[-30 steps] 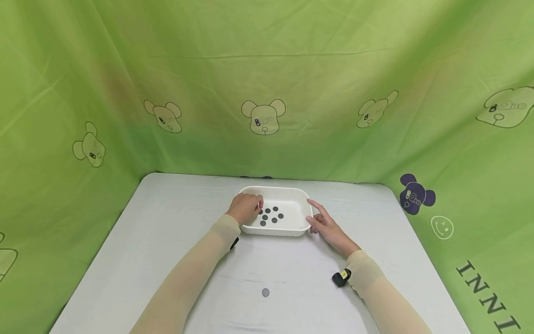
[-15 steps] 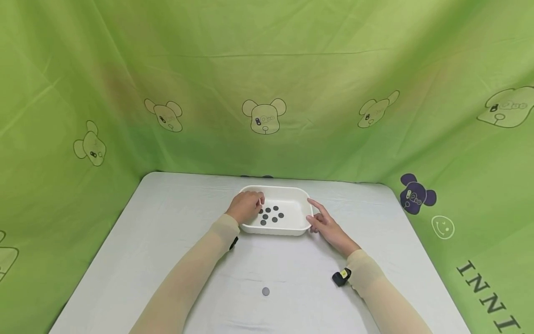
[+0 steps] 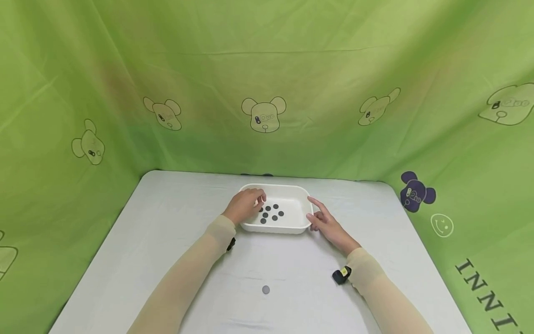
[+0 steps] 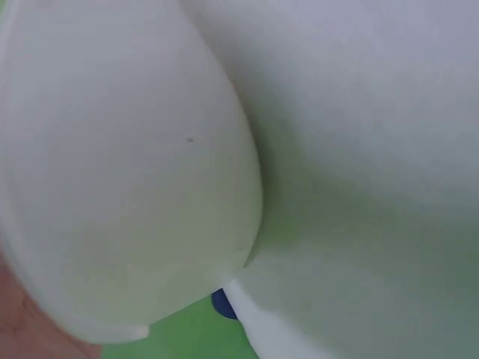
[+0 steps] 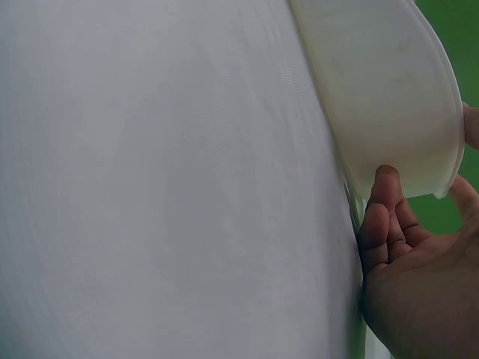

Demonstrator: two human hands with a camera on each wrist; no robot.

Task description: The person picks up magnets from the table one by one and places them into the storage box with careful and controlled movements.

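Note:
A white rounded rectangular tray [image 3: 288, 229] sits toward the back of the table, with several small dark grey discs [image 3: 265, 215] lying flat inside. My left hand [image 3: 245, 205] reaches over the tray's left end; its bent fingers hover above the leftmost disc, thumb and fingertips apart, nothing visible between them. In the left wrist view only a strip of that hand [image 4: 19, 318] shows beyond the tray's rim. With my right hand [image 3: 327, 225] I hold the tray's right end, thumb and index finger at the rim. The right wrist view shows other fingers [image 5: 385, 187] against the outer wall.
A lone grey disc [image 3: 265, 289] lies on the white-covered table [image 3: 300, 278] between my forearms. Green printed cloth [image 3: 267, 153] hangs around the back and sides. A black wrist camera [image 3: 341, 275] is strapped to my right sleeve.
My left hand's fingers have loosened and risen slightly over the discs, while its wrist has shifted a little left. The right hand stays at the tray's end.

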